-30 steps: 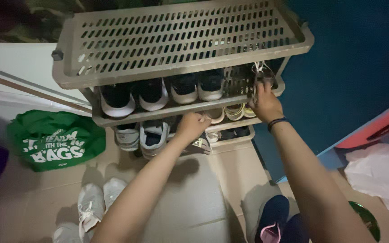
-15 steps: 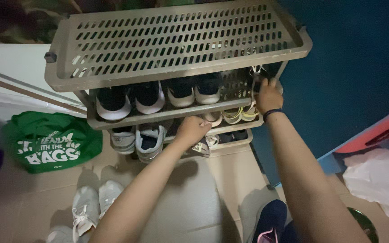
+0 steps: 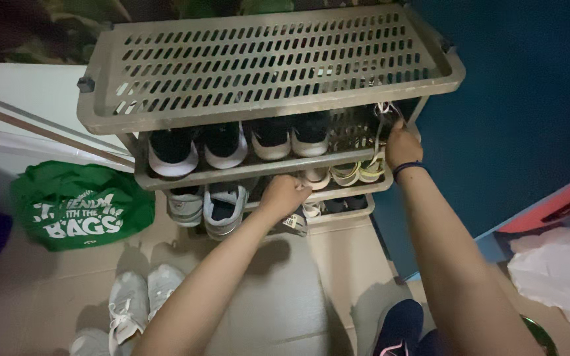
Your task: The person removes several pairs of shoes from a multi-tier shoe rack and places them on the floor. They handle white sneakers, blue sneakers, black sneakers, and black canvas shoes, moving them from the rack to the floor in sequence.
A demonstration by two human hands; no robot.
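Grey slotted plastic shoe rack (image 3: 166, 175) is what I hold: my left hand (image 3: 284, 194) curls closed on its third shelf's front rail, my right hand (image 3: 400, 145) pinches white laces (image 3: 382, 112) on the second shelf, so I should pull gently, I judge.

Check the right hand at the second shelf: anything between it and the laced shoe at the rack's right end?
Nothing visible. The right hand is already at the laced shoe on the second shelf, under the slotted top shelf. The grip itself is too dark to tell. The left hand is at the shelf below.
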